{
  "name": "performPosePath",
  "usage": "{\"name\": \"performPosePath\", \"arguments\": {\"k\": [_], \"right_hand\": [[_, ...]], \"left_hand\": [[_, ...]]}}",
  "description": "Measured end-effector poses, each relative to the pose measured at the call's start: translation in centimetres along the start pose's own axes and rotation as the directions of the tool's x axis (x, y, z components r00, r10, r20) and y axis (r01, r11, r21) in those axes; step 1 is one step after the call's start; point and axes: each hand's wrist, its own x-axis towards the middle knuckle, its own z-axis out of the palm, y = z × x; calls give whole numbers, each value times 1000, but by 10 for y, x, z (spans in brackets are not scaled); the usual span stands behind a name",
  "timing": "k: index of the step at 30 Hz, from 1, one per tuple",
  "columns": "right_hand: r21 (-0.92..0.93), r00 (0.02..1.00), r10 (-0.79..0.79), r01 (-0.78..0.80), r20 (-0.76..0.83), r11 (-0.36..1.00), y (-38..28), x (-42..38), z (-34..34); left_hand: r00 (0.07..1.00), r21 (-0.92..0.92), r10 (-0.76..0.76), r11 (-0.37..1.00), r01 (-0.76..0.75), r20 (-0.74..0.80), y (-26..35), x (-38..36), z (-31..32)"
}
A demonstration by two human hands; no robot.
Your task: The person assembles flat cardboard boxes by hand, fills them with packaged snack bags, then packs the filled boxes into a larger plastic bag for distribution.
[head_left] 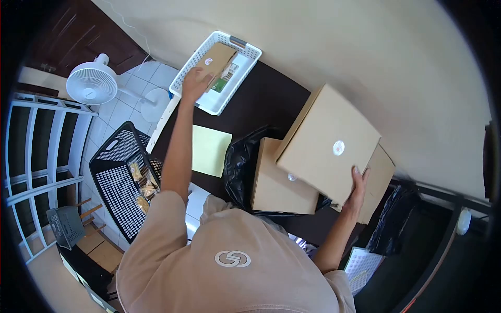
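1. The small cardboard box [218, 58] lies tilted in the white basket [249, 58] at about 11 o'clock of the view, one end propped on the basket's rim
2. The left hand [194, 83] rests on the lower end of that small box, fingers curled over its edge in a loose grip
3. Under the small box, a green-labelled packet [220, 84] lies on the basket floor
4. The large cardboard box [327, 142] with a round sticker on top sits at about 2 o'clock, tilted and resting on two other boxes
5. The right hand [358, 189] grips the near corner of the large box, fingers spread up its side
6. A second cardboard box [275, 189] lies beneath it at centre, and a third box [380, 178] shows at 3 o'clock behind the hand
7. A black plastic bag [241, 168] is bunched against the second box on the dark surface [271, 99]
8. A pale yellow sheet [210, 151] lies flat on the surface between the left arm and the bag
9. Off the surface at 9 o'clock stands a black mesh basket [116, 177] with snack packets inside, and a white fan [92, 83] stands on the tiled floor at 10 o'clock
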Motion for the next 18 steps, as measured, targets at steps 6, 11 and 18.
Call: {"name": "performPosePath", "arguments": {"k": [6, 11, 18], "right_hand": [[-204, 978, 176, -151, 110, 967, 25, -45, -36], [-162, 966, 221, -198, 134, 967, 40, -58, -37], [-358, 967, 208, -144, 145, 922, 36, -60, -28]], "left_hand": [[972, 531, -144, 847, 25, 184, -5, 10, 26], [964, 600, -197, 798, 52, 179, 20, 7, 30], [949, 483, -226, 870, 96, 219, 7, 9, 45]]}}
